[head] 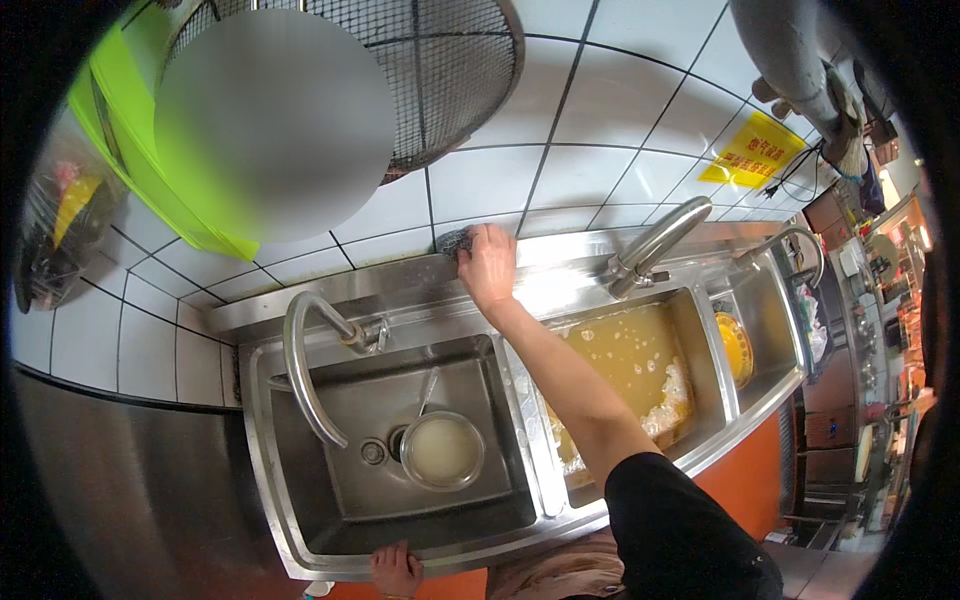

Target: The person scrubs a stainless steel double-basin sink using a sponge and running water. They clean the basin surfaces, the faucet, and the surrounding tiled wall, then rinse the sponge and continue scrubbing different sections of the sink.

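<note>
My right hand (489,262) presses a dark grey scouring pad (454,241) against the wall, where the white tiles meet the steel backsplash (405,276). That arm reaches across the middle basin, which holds cloudy yellowish water (626,352) with suds. Down at the front, my left hand (396,570) has its fingers hooked over the steel sink's rim (465,559). Inside the left basin (360,495) stands a clear round container (442,451) of cloudy liquid. A thin metal utensil (429,390) leans behind it, its lower end hidden.
Curved faucets rise over the left basin (300,360) and middle basin (660,240). A large wire-mesh strainer (457,82) and a lime-green plastic holder (202,225) hang on the wall. A yellow dish (733,349) sits in the right basin. A yellow sign (752,150) bears writing.
</note>
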The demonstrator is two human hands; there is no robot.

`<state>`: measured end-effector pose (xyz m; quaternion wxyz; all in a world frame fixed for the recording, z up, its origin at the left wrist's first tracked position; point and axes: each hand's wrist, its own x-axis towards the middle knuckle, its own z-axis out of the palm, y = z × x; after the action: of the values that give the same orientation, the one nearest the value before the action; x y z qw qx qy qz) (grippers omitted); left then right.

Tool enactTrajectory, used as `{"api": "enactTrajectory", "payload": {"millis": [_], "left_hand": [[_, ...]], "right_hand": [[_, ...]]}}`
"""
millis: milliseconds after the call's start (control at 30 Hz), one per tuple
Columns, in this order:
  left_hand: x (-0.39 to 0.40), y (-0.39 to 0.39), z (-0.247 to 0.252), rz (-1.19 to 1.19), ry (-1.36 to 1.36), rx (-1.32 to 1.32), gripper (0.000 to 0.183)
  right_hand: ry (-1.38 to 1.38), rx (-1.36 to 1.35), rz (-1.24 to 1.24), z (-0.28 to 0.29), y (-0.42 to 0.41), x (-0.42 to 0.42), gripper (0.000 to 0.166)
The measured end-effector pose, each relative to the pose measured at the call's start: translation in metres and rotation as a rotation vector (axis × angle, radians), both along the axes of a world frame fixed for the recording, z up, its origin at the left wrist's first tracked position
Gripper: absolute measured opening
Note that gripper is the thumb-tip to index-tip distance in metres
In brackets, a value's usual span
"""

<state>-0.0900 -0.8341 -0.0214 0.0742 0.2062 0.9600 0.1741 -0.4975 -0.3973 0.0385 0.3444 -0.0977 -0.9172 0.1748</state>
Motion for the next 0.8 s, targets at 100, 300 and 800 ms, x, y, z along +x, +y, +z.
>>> {"api": "enactTrajectory", "payload": {"millis": [100, 300, 800], "left_hand": [[0.001, 0.005, -0.002, 0.035, 0.051, 0.054, 0.031], [0.004, 0.008, 0.0, 0.062, 0.049, 0.06, 0.03], [0.002, 0.0, -0.007, 0.031, 0.093, 0.05, 0.029]], "right_hand": [[-0.109, -0.147, -0.039, 0.001, 0.036, 0.004, 0.032], [-0.047, -0.011, -0.302, 0.02, 0.206, 0.073, 0.036], [-0.057, 0.12, -0.155, 0.022, 0.191, 0.082, 0.025]]}}
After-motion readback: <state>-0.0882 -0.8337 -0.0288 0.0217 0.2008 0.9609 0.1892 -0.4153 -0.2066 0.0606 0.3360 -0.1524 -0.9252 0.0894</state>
